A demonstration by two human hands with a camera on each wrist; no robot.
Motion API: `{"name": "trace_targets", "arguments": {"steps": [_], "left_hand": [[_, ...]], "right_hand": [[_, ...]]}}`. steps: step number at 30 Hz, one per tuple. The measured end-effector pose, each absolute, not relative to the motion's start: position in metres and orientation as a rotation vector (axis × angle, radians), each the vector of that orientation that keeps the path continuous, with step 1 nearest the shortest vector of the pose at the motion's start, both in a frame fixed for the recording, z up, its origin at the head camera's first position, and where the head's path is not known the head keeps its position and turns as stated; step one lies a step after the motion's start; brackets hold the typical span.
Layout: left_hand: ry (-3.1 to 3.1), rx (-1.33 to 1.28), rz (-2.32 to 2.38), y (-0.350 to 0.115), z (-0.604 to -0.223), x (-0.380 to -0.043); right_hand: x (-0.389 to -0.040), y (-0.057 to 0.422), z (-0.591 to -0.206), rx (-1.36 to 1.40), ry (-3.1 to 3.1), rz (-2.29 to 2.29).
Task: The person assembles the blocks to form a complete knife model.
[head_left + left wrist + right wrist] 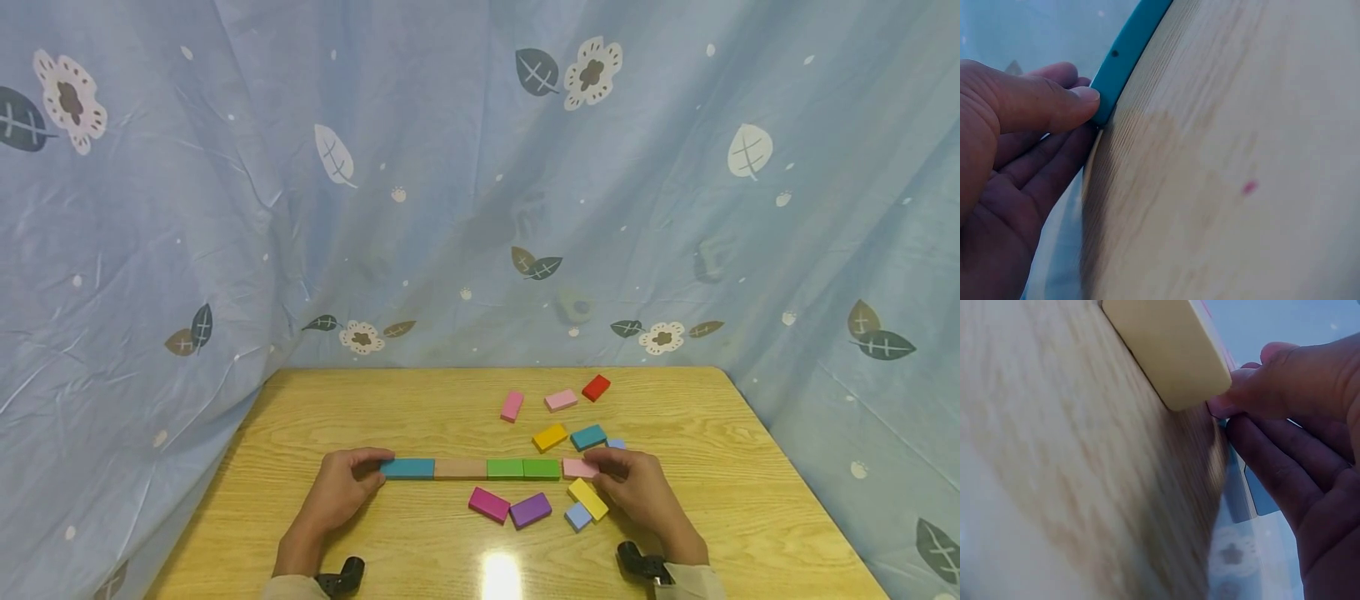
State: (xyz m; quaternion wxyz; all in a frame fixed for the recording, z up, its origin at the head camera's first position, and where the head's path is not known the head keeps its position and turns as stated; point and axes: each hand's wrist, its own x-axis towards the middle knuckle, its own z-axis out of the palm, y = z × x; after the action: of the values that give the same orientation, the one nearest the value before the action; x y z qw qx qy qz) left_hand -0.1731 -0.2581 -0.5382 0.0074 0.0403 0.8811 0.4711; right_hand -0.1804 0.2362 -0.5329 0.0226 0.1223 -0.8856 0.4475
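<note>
A straight row of blocks lies across the table in the head view: a long blue block [408, 469] at the left, then a tan block [461, 470] and two green blocks [505, 470]. To their right, past a narrow gap, is a pink block [574, 468]. My left hand [339, 493] pinches the blue block's left end; in the left wrist view its thumb lies against that block [1124, 65]. My right hand [642, 493] pinches the right end of the pink block. A yellow block [1172, 356] partly hides the pink one in the right wrist view.
In front of the row lie a magenta block [489, 505], a purple block [530, 511] and a small light-blue block [578, 517] against the yellow one. Behind it are an orange-yellow block [550, 437], a teal block [588, 437], two pinkish blocks [512, 407] and a red block [596, 387].
</note>
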Motion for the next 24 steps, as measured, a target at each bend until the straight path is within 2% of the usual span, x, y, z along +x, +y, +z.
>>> {"name": "trace_targets", "arguments": {"steps": [24], "left_hand": [[2.757,0.112,1.475,-0.2571,-0.5365,-0.1704]], "right_hand": [[-0.1830,0.2317,-0.5334,0.407,-2.770,1.345]]}}
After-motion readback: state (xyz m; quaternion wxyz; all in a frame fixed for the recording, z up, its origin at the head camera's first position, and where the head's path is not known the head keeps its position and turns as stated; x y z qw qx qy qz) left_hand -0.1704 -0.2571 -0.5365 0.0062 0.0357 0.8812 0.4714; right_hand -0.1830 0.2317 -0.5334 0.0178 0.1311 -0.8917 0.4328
